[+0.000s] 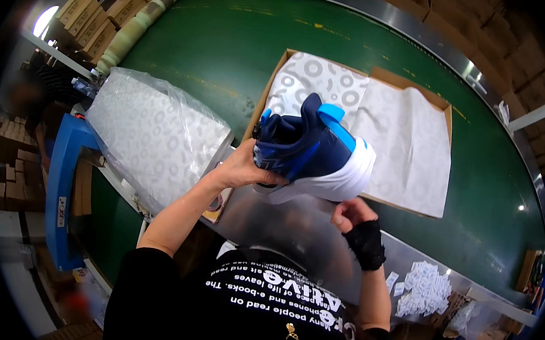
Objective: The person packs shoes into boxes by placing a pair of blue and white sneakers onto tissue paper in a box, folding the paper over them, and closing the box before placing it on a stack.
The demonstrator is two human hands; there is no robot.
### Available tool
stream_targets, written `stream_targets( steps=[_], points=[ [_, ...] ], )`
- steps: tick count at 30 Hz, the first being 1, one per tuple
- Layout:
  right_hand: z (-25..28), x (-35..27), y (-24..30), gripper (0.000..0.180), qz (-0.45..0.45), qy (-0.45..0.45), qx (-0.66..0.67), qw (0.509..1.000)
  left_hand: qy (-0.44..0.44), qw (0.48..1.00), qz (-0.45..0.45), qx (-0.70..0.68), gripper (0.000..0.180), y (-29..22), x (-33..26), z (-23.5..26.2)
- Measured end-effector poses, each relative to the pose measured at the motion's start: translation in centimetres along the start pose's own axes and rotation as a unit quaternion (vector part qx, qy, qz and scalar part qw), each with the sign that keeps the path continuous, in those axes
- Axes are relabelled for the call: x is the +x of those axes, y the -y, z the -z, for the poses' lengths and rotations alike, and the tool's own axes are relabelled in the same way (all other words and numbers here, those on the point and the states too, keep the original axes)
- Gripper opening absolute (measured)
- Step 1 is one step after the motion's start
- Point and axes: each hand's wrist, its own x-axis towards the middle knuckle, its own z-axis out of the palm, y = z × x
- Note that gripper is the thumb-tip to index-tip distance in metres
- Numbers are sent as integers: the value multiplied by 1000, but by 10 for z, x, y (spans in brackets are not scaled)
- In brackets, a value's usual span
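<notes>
My left hand (pixel 244 167) grips a navy and bright blue sneaker with a white sole (pixel 315 151) by its toe end, holding it above the near edge of an open cardboard shoe box (pixel 444 109). The box is lined with white patterned tissue paper (pixel 401 141) spread across it. My right hand (pixel 351 215), with a black wrist wrap, is curled just under the sneaker's sole; I cannot tell whether it touches the shoe.
The box lies on a green conveyor belt (pixel 230 47) with a metal rim (pixel 433 36). A stack of patterned tissue sheets in clear plastic (pixel 155 133) stands at the left. Small white paper packets (pixel 425 288) lie at the lower right. Cardboard boxes (pixel 100 12) pile up behind.
</notes>
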Motion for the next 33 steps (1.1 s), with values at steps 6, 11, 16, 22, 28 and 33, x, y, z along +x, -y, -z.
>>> stream_targets(
  steps=[6, 11, 16, 22, 28, 33],
  points=[
    [15, -19, -23, 30, -86, -26, -61, 994, -119, 977, 11, -178, 59, 10, 70, -1],
    [29, -36, -50, 38, -139, -71, -33, 987, -134, 921, 145, -336, 49, 87, 151, -35],
    [47, -13, -75, 48, -131, -221, 99, 961, 3, 933, 298, -202, 60, 103, 155, -75],
    [75, 40, -65, 40, -26, -414, -5, 910, -65, 966, 118, -219, 59, 70, 111, -40],
    [29, 72, -74, 63, 123, -256, -707, 648, -314, 931, 139, -124, 68, 81, 69, -2],
    [20, 79, -80, 58, 125, -219, -744, 619, -222, 963, 74, 133, 60, 114, 89, 6]
  ],
)
